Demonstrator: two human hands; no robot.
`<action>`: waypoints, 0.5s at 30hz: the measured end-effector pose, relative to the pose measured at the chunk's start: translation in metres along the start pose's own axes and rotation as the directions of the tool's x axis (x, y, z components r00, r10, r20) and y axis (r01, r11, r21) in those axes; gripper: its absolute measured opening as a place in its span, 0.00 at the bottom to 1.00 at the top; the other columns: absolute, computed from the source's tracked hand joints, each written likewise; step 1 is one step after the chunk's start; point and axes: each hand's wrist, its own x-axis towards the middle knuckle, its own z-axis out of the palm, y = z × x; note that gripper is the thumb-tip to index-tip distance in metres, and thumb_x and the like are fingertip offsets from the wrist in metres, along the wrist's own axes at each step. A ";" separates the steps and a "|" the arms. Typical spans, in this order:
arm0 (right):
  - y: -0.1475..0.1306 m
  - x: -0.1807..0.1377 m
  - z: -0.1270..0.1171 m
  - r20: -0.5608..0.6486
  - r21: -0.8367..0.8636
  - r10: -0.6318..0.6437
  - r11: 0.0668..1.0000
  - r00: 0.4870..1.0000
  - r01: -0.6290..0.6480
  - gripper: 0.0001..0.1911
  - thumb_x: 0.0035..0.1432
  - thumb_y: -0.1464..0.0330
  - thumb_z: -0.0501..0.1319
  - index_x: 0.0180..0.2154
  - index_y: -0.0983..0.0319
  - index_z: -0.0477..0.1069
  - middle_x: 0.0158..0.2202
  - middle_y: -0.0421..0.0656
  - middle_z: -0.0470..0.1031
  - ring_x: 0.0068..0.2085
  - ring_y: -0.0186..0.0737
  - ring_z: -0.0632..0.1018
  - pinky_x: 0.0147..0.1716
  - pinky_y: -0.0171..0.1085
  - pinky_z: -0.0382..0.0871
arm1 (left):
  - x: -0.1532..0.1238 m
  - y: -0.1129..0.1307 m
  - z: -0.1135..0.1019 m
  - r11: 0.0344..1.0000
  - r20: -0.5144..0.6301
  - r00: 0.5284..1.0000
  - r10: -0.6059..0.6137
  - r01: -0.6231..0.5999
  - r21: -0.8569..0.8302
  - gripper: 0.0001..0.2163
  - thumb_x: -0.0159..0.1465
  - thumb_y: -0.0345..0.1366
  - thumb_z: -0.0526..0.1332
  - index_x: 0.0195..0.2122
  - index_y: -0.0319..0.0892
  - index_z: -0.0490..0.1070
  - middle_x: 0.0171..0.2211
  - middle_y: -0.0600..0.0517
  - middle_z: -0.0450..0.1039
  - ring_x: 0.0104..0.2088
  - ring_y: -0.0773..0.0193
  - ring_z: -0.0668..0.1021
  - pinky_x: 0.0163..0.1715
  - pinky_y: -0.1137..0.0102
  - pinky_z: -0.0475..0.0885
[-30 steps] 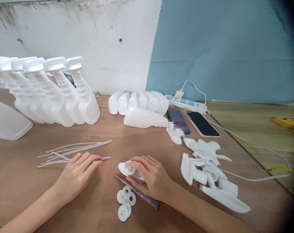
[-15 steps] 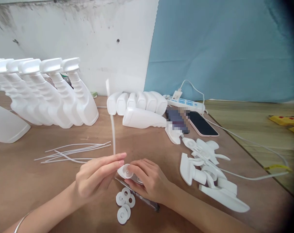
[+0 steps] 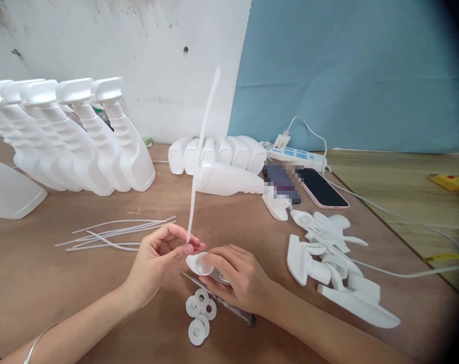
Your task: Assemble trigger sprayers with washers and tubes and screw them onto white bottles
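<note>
Between thumb and fingers, my left hand (image 3: 163, 258) pinches a thin white dip tube (image 3: 199, 151) near its lower end, so the tube stands up and leans to the right. My right hand (image 3: 240, 278) is wrapped round a white spray trigger head (image 3: 204, 264), whose round collar opening faces up. The tube's lower end is just left of and above that opening, apart from it. Below my hands lie several white washers (image 3: 197, 331) and dark tweezers (image 3: 233, 309), partly hidden by my right hand. More loose tubes (image 3: 111, 235) lie left of my left hand.
White spray bottles (image 3: 130, 156) with heads stand at the back left; other white bottles (image 3: 229, 178) lie at the back middle. Loose trigger heads (image 3: 320, 263) are piled at right, near two phones (image 3: 322, 188), a power strip (image 3: 297, 154) and a white cable (image 3: 384, 212).
My left hand has turned over to show its thumb side. The tube's upper end has swung right and up. My right hand keeps its hold on the trigger head.
</note>
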 end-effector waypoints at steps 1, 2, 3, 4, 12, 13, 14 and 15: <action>0.000 0.000 0.000 0.001 -0.001 0.001 1.000 1.000 -0.001 0.09 0.57 0.69 0.56 0.40 0.65 0.63 0.32 0.45 0.72 0.30 0.37 0.72 0.28 0.35 0.64 | 0.000 -0.001 0.000 1.000 0.003 1.000 -0.012 0.012 -0.003 0.07 0.54 0.35 0.64 0.28 0.40 0.67 0.31 0.50 0.72 0.40 0.59 0.75 0.37 0.69 0.74; 0.000 0.000 0.000 -0.001 -0.001 0.002 1.000 1.000 -0.002 0.08 0.57 0.69 0.56 0.40 0.65 0.63 0.32 0.45 0.72 0.30 0.36 0.72 0.28 0.35 0.64 | 0.001 -0.003 0.000 1.000 -0.003 1.000 -0.004 0.004 -0.003 0.08 0.52 0.36 0.66 0.26 0.39 0.67 0.32 0.50 0.71 0.41 0.59 0.74 0.36 0.70 0.73; 0.000 0.001 0.000 -0.003 -0.002 0.004 1.000 1.000 -0.004 0.08 0.57 0.69 0.56 0.39 0.64 0.63 0.32 0.45 0.72 0.30 0.36 0.72 0.27 0.35 0.64 | 0.001 -0.005 0.000 1.000 -0.012 1.000 0.014 -0.014 -0.005 0.09 0.51 0.37 0.67 0.24 0.39 0.67 0.32 0.50 0.69 0.41 0.60 0.73 0.36 0.71 0.72; 0.000 0.001 0.000 -0.005 -0.003 0.004 1.000 1.000 -0.004 0.08 0.57 0.69 0.56 0.39 0.64 0.63 0.32 0.45 0.72 0.29 0.36 0.71 0.27 0.35 0.64 | 0.001 -0.006 0.000 0.999 -0.019 0.999 0.031 -0.031 -0.013 0.10 0.50 0.37 0.67 0.23 0.39 0.67 0.31 0.51 0.68 0.40 0.62 0.73 0.34 0.72 0.72; -0.001 0.002 -0.002 -0.015 -0.015 -0.008 1.000 1.000 0.008 0.09 0.58 0.69 0.55 0.40 0.65 0.63 0.32 0.44 0.73 0.30 0.36 0.73 0.26 0.34 0.65 | -0.002 -0.012 0.005 0.999 0.030 0.999 -0.024 0.025 -0.035 0.09 0.50 0.35 0.67 0.24 0.40 0.67 0.25 0.54 0.67 0.28 0.68 0.70 0.27 0.74 0.69; -0.001 0.002 -0.002 -0.016 -0.014 -0.012 1.000 1.000 0.012 0.09 0.58 0.69 0.56 0.41 0.65 0.63 0.32 0.45 0.73 0.30 0.36 0.73 0.26 0.34 0.65 | -0.002 -0.012 0.005 1.000 0.023 1.000 -0.020 0.020 -0.003 0.08 0.50 0.35 0.67 0.24 0.40 0.67 0.25 0.53 0.67 0.28 0.68 0.70 0.27 0.74 0.69; -0.001 0.002 -0.002 -0.018 -0.013 -0.015 1.000 1.000 0.014 0.10 0.57 0.69 0.56 0.41 0.65 0.63 0.32 0.45 0.73 0.30 0.36 0.73 0.26 0.34 0.65 | -0.003 -0.011 0.005 0.999 0.014 1.000 -0.012 0.012 0.038 0.07 0.51 0.35 0.67 0.25 0.40 0.68 0.25 0.53 0.68 0.28 0.68 0.70 0.27 0.74 0.69; -0.002 0.002 -0.002 -0.018 -0.011 -0.015 1.000 1.000 0.015 0.10 0.57 0.69 0.56 0.41 0.66 0.62 0.32 0.46 0.73 0.30 0.37 0.73 0.27 0.35 0.65 | -0.003 -0.011 0.005 0.996 0.002 1.000 0.000 0.000 0.085 0.07 0.51 0.35 0.66 0.25 0.40 0.69 0.26 0.53 0.68 0.28 0.68 0.70 0.27 0.74 0.68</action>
